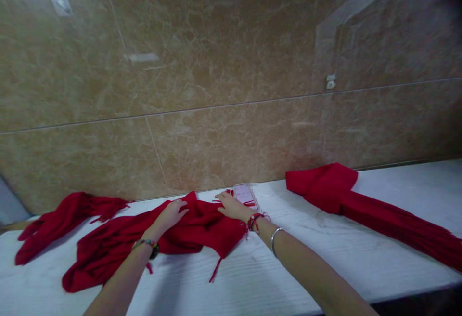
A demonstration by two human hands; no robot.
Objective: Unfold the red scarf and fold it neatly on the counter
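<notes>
A red fringed scarf (119, 239) lies crumpled on the white table in front of me. My left hand (173, 216) rests on its upper middle part, fingers stretched out over the cloth. Toward the scarf's right end, my right hand (231, 206) also touches it, with fingers apart. A few tassel strands hang loose at the lower right corner. Just beyond my right wrist lies a phone (245, 195) with a lit screen, and red fringe strands cross it. The undersides of both hands are hidden.
A second red scarf (68, 217) lies bunched at the left. On the right is another red scarf (325, 188), folded over, its fringed end reaching the table's front edge. The white table (288, 263) runs along a brown marble-tiled wall (224, 138).
</notes>
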